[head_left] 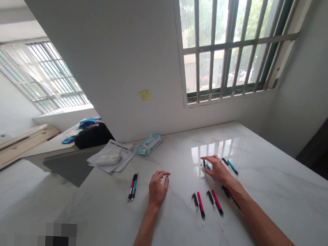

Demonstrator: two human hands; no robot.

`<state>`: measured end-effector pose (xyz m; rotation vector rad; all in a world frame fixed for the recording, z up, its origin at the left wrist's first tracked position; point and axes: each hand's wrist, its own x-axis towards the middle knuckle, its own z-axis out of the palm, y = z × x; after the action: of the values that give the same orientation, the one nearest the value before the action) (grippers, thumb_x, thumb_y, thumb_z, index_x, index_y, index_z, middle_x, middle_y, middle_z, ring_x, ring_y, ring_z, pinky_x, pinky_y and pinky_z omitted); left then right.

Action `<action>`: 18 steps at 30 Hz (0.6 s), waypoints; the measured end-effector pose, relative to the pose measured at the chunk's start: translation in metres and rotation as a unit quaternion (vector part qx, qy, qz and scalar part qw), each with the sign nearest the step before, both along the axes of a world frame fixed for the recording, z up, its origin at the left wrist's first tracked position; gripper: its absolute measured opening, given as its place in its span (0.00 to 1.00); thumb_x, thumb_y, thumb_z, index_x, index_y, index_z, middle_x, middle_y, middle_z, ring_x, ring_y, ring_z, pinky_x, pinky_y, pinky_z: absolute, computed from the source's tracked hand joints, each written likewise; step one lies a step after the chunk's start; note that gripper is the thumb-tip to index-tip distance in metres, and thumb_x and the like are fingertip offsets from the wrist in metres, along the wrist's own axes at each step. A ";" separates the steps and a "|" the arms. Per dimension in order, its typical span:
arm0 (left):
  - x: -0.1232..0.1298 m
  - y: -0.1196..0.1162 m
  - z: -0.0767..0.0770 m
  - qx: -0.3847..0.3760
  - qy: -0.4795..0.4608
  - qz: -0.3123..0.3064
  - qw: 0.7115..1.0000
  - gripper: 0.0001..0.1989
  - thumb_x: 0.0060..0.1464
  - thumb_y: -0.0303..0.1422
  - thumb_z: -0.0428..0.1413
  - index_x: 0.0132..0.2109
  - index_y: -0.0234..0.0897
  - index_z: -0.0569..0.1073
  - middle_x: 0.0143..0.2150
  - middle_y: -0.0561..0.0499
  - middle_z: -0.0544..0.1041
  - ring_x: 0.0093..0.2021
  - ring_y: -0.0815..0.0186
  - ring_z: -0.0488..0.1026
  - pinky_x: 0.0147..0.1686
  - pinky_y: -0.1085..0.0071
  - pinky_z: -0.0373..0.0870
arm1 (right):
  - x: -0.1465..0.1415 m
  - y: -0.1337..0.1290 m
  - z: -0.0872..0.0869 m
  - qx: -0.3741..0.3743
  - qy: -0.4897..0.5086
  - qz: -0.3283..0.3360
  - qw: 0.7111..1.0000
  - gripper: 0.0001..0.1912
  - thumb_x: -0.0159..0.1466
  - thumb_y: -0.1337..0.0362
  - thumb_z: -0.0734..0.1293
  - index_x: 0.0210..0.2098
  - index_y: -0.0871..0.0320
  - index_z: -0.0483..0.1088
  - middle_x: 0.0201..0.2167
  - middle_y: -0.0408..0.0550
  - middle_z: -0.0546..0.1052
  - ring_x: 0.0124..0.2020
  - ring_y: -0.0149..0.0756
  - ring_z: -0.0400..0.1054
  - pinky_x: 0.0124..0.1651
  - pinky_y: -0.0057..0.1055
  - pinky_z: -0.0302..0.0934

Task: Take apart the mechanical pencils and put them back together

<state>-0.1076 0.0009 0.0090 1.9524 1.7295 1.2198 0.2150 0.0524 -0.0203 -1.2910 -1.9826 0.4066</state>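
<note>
Over the head camera I see my left hand (158,188) low over the white marble worktop (280,213), fingers loosely curled, thumb and forefinger almost meeting with nothing between them: released. My right hand (218,170) is spread, its fingertips (206,158) coming down on a black piece (204,163) and a teal piece (208,166) lying over a white scrap (202,172). I can't tell from here whether it is actually grasping them.

I'll place everything else from the two red pen barrels (200,205) lying side by side just in front of my right hand. Each has a black piece and a thin white rod beside it. Just to their right, under my right wrist, is a black-and-red pen (230,198). Beyond them, past my right fingers, lie a teal pen (232,167) and a slim black pen (225,162).

Well left of the red barrels, past my left hand, a red, a black and a teal pen (132,186) lie bunched together. Farther left and back are a stack of papers (126,159) with a white block (108,159) on it and a packet of wipes (149,144). Beyond those sit a black bag (93,137) and a blue bundle (88,123).
</note>
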 end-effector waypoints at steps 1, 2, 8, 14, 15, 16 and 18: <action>0.002 0.000 0.000 -0.015 -0.026 -0.013 0.999 0.11 0.61 0.36 0.55 0.41 0.41 0.83 0.45 0.47 0.81 0.42 0.60 0.77 0.41 0.64 0.73 | -0.004 -0.003 0.003 0.019 0.010 0.001 1.000 0.28 0.61 0.71 0.67 0.61 0.53 0.73 0.54 0.51 0.80 0.56 0.48 0.67 0.61 0.47 0.64; 0.004 -0.001 0.000 -0.037 -0.056 -0.028 0.997 0.12 0.61 0.39 0.56 0.42 0.41 0.82 0.44 0.47 0.81 0.40 0.61 0.77 0.40 0.65 0.73 | -0.010 -0.007 0.007 0.038 0.019 0.008 0.999 0.28 0.61 0.71 0.68 0.61 0.53 0.72 0.54 0.51 0.80 0.57 0.48 0.68 0.61 0.48 0.65; 0.023 -0.003 -0.003 -0.174 -0.231 -0.141 0.947 0.25 0.57 0.52 0.61 0.51 0.36 0.79 0.43 0.43 0.82 0.36 0.63 0.77 0.37 0.68 0.73 | -0.063 -0.044 0.032 0.108 0.032 0.128 0.985 0.31 0.61 0.72 0.70 0.63 0.49 0.70 0.55 0.49 0.79 0.56 0.47 0.68 0.61 0.48 0.66; 0.034 -0.008 -0.004 -0.215 -0.296 -0.179 0.913 0.25 0.49 0.46 0.69 0.48 0.36 0.74 0.39 0.46 0.81 0.34 0.64 0.78 0.37 0.68 0.73 | -0.086 -0.061 0.039 0.099 0.024 0.180 0.978 0.35 0.62 0.75 0.70 0.66 0.46 0.68 0.55 0.49 0.79 0.54 0.47 0.70 0.58 0.47 0.69; 0.035 -0.008 -0.004 -0.217 -0.298 -0.178 0.913 0.24 0.49 0.45 0.69 0.47 0.37 0.74 0.39 0.47 0.81 0.35 0.64 0.78 0.37 0.68 0.74 | -0.086 -0.061 0.038 0.093 0.025 0.180 0.979 0.35 0.62 0.75 0.69 0.66 0.46 0.67 0.54 0.49 0.79 0.54 0.46 0.70 0.58 0.47 0.69; 0.035 -0.008 -0.005 -0.217 -0.298 -0.177 0.913 0.23 0.49 0.45 0.69 0.47 0.37 0.74 0.39 0.47 0.81 0.35 0.64 0.78 0.37 0.68 0.74 | -0.086 -0.061 0.037 0.087 0.026 0.180 0.979 0.36 0.62 0.76 0.69 0.66 0.46 0.67 0.54 0.48 0.79 0.54 0.46 0.70 0.58 0.47 0.69; 0.035 -0.008 -0.006 -0.217 -0.295 -0.175 0.914 0.23 0.49 0.45 0.68 0.47 0.37 0.75 0.39 0.47 0.80 0.35 0.64 0.78 0.37 0.68 0.74 | -0.084 -0.059 0.036 0.079 0.027 0.180 0.980 0.35 0.62 0.75 0.69 0.66 0.46 0.67 0.54 0.48 0.80 0.55 0.46 0.70 0.58 0.46 0.69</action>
<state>-0.0727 -0.0067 0.0028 1.3597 1.1507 1.0330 0.1307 -0.0062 0.0155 -0.8135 -2.1574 0.4402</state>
